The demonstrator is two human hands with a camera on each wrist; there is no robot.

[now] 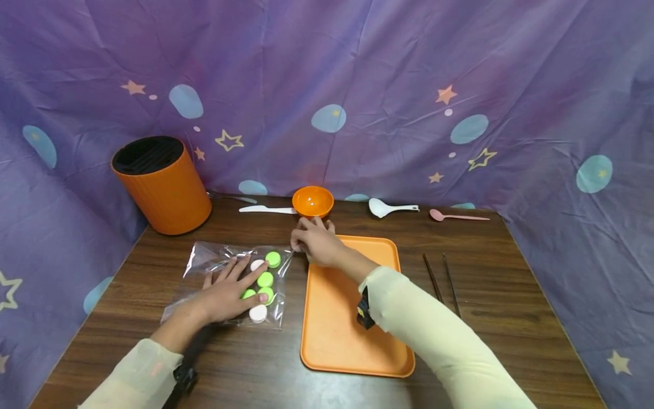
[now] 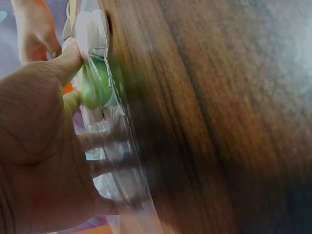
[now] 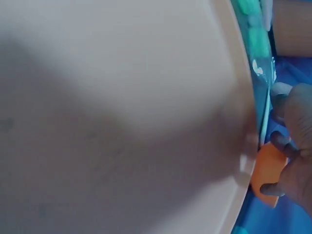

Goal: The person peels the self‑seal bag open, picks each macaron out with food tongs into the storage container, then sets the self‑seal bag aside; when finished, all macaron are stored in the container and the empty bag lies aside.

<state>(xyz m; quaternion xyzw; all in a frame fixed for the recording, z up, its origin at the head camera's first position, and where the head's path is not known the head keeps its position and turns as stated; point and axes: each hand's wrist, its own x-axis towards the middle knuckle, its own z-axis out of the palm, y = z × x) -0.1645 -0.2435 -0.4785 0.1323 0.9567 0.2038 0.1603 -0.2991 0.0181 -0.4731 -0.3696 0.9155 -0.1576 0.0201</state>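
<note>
A clear plastic bag (image 1: 204, 266) with several green caps (image 1: 265, 279) and white caps (image 1: 258, 313) inside lies on the left of the table. My left hand (image 1: 225, 295) rests on it, fingers spread and fairly straight, thumb over a green cap. Thumb and index finger of my right hand (image 1: 323, 245) pinch the bag's far right corner, while the other fingers hang in front of an orange bowl (image 1: 313, 200). Below my right forearm lies an orange tray (image 1: 352, 324). In the right wrist view, the bag edge (image 3: 261, 73) runs toward the right fingertips (image 3: 280, 90).
An orange knife block (image 1: 168, 193) stands at the back left. Along the back lie a white knife (image 1: 263, 209), a white ladle (image 1: 380, 208) and a pink spoon (image 1: 460, 217). Two dark chopsticks (image 1: 433, 278) are right of the tray. A purple curtain (image 1: 327, 68) hangs behind.
</note>
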